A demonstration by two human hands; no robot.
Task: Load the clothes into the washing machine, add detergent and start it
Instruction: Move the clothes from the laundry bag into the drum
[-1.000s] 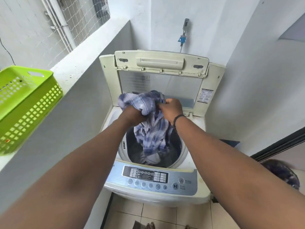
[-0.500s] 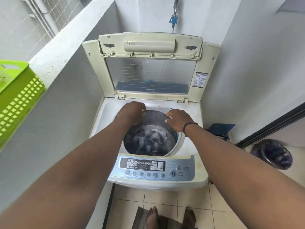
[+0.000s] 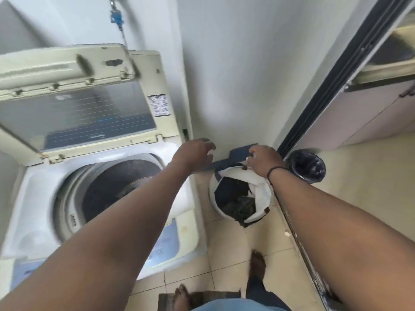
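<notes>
Right hand [image 3: 262,161]: reaching out over the far rim of the laundry bag [image 3: 261,198], fingers loosely curled and turned down; whether the fingertips touch the bag's edge or the dark flap beyond it cannot be told, and nothing shows as held. A dark band sits on its wrist. Left hand [image 3: 194,154]: to the left of the right hand, level with it and apart from it, fingers spread and slack, empty, hanging in the air over the right rear corner of the washing machine [image 3: 179,205]. Clothes [image 3: 235,198]: directly below and nearer than the right hand, a dark heap inside the white-lined bag, which stands on the tiled floor [image 3: 226,243] just beside the machine's right flank. Drum [image 3: 116,191]: below and left of the left hand, mouth uncovered, contents dark and blurred; the lid [image 3: 74,108] stands raised behind it. Dark bin [image 3: 308,164]: just right of the right hand, against the door frame. Bare feet: near the bottom edge, beneath both forearms. No detergent in view. Step in hand, by judgement: the loading stage, with both hands turned toward the bag for another garment. Next move calls for both hands to drop into the bag, close on a bundle of cloth, lift it clear of the rim and carry it leftward over the drum mouth; detergent and start remain to be done.
</notes>
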